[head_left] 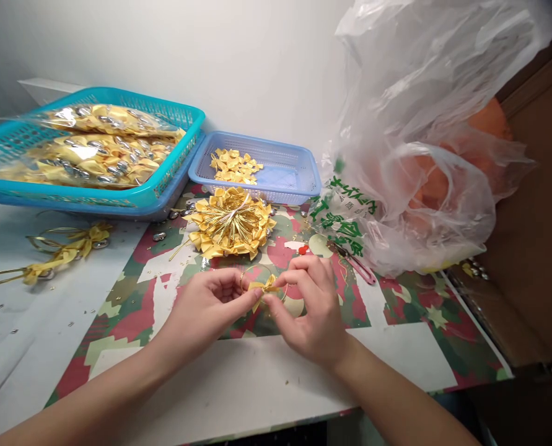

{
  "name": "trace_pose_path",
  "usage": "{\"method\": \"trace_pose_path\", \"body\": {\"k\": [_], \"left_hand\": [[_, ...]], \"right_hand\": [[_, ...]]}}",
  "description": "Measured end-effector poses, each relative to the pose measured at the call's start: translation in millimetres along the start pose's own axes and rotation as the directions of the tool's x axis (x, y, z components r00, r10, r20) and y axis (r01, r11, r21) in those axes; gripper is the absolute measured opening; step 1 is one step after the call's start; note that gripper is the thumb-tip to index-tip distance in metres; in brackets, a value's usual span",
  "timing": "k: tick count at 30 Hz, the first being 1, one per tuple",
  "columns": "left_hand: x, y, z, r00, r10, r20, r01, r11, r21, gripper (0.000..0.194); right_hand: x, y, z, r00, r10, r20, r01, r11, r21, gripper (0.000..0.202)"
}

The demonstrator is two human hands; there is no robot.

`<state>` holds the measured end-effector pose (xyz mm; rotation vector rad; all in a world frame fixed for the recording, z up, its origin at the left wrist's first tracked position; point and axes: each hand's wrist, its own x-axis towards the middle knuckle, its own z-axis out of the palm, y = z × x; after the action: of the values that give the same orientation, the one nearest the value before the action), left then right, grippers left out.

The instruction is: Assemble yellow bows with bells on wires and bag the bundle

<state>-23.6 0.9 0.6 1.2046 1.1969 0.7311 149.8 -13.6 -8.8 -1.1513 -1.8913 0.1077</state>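
Observation:
Between my hands is a yellow ribbon bow (269, 285) with a loop of gold cord attached. My left hand (215, 300) pinches the bow's left side between thumb and fingers. My right hand (310, 303) has its thumb and index finger closed on the right side of the same bow. Just beyond my hands lies a round bundle of gold-corded bows (229, 223), its cords gathered at the middle. Past it, a small blue basket (294, 179) holds loose yellow bows (233, 166).
A turquoise basket (150, 195) with bagged bows and silver bells stands at the left. Finished-looking bows on cords (71, 251) lie before it. Pink-handled scissors (362, 269) rest at the right, beside a big clear plastic bag (396, 204). Camouflage-patterned sheeting (127, 310) covers the table.

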Motion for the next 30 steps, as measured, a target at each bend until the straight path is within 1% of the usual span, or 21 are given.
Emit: {"method": "trace_pose_path", "body": {"k": [3,7,11,15,17,19,21,22,24,26,28,30], "left_hand": [[-0.1,1.2,-0.9,1.000,0.009,0.000,-0.009,1.000,-0.030,0.031],[1.8,0.8,-0.5,1.000,0.025,-0.014,-0.025,1.000,0.000,0.030],[2.1,0.5,0.8,0.998,0.057,-0.015,-0.056,0.997,0.047,0.030],[0.9,2.1,1.3,0.999,0.044,0.002,-0.044,0.995,0.094,0.033],[1.2,3.1,0.6,0.999,0.038,-0.011,-0.037,0.996,0.083,0.033],[2.4,3.9,-0.7,0.998,0.043,-0.045,-0.040,0.998,0.052,0.030],[4.2,4.0,-2.5,0.996,0.038,-0.078,-0.038,0.999,0.006,0.027],[5.2,3.6,-3.3,0.996,0.029,-0.087,-0.031,0.999,-0.022,0.027],[7.1,2.5,-4.6,0.996,-0.004,-0.084,-0.004,0.995,-0.098,0.029],[8.5,1.3,-5.0,0.996,-0.039,-0.075,0.025,0.983,-0.184,0.030],[9.3,1.0,-4.7,0.995,-0.070,-0.073,0.049,0.966,-0.254,0.031],[9.5,1.6,-4.0,0.993,-0.092,-0.070,0.068,0.955,-0.288,0.031]], "right_hand": [[0.2,0.2,0.6,0.999,-0.039,0.009,0.039,0.998,-0.042,0.003],[-0.4,1.3,1.3,0.999,-0.048,0.012,0.049,0.997,-0.058,0.005],[0.7,1.3,0.2,0.999,0.036,0.034,-0.036,0.999,-0.004,0.007],[3.1,1.2,-0.8,0.994,0.101,0.051,-0.103,0.994,0.038,0.008],[4.4,1.2,-2.0,0.992,0.122,0.033,-0.123,0.992,0.037,0.007],[5.5,0.6,-3.7,0.990,0.140,-0.014,-0.140,0.990,0.036,0.007],[5.6,-0.5,-4.7,0.987,0.145,-0.063,-0.141,0.988,0.061,0.006],[5.1,-1.2,-4.5,0.988,0.139,-0.066,-0.133,0.987,0.090,0.006],[2.9,-2.6,-2.1,0.994,0.113,-0.012,-0.110,0.981,0.162,0.004],[-0.6,-3.7,2.2,0.993,0.086,0.084,-0.101,0.976,0.194,0.001],[-4.0,-4.3,6.7,0.983,0.093,0.157,-0.119,0.980,0.160,0.004],[-6.5,-4.3,9.9,0.974,0.123,0.192,-0.147,0.982,0.115,0.009]]}}
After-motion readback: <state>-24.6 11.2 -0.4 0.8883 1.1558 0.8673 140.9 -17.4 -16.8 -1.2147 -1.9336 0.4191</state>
